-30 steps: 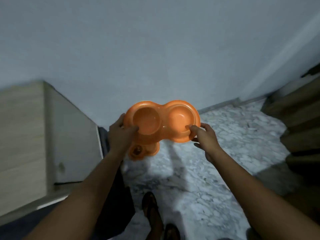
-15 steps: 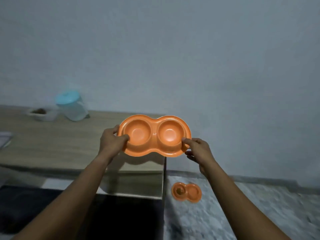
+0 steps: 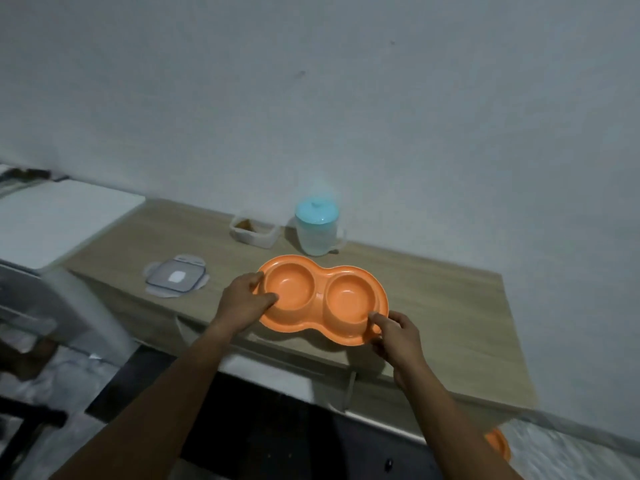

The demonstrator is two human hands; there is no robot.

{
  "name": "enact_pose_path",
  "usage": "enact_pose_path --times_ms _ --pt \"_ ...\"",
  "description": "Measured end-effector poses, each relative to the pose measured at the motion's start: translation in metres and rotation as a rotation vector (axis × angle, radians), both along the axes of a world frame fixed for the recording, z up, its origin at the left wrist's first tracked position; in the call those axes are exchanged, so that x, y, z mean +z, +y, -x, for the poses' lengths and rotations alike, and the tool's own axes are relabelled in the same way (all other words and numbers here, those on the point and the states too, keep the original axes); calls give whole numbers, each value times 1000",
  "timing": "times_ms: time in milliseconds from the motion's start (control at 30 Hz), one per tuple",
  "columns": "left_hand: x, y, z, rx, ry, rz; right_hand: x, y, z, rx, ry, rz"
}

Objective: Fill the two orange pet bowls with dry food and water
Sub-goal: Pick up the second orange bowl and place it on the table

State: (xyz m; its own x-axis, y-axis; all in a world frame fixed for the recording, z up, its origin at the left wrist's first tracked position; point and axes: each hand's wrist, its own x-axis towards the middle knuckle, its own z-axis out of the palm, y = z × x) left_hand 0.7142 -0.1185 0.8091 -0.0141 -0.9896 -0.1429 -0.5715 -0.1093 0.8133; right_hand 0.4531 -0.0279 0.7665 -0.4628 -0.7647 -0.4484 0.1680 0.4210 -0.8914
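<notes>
Bowl (image 3: 322, 299) runs lengthwise left-to-right over the table (image 3: 450, 306), left hand (image 3: 242, 301) and right hand (image 3: 398, 336) each pinching an end rim.

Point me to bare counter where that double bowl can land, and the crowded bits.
Free: wooden counter right of the orange double bowl, out to its right edge, and the front strip below the bowl. Crowded: back-left, where the grey lid, open container and blue-lidded jug sit.
</notes>
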Motion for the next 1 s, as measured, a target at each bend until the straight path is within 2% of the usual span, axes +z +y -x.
enact_pose_path --times_ms 167,333,633,733,833,933,1000 --pt "-13 -33 -45 -72 -9 -64 -17 -52 -32 49 72 -43" --pt "-46 -59 -84 -89 -99 -103 -43 -95 -61 115 124 -101" --pt "-68 -149 -119 -319 -129 -51 -64 -153 -107 47 259 -204" --pt "-84 -177 -131 -413 -258 -59 -71 -162 -122 19 286 -289" --pt "-93 -200 -135 -489 -477 38 -68 -174 -131 -22 338 -372" --pt "-104 -217 -148 -586 -573 81 -54 -188 -154 -114 536 -474" --pt "-110 -229 -156 -659 -581 59 -41 -204 -173 -180 647 -415"
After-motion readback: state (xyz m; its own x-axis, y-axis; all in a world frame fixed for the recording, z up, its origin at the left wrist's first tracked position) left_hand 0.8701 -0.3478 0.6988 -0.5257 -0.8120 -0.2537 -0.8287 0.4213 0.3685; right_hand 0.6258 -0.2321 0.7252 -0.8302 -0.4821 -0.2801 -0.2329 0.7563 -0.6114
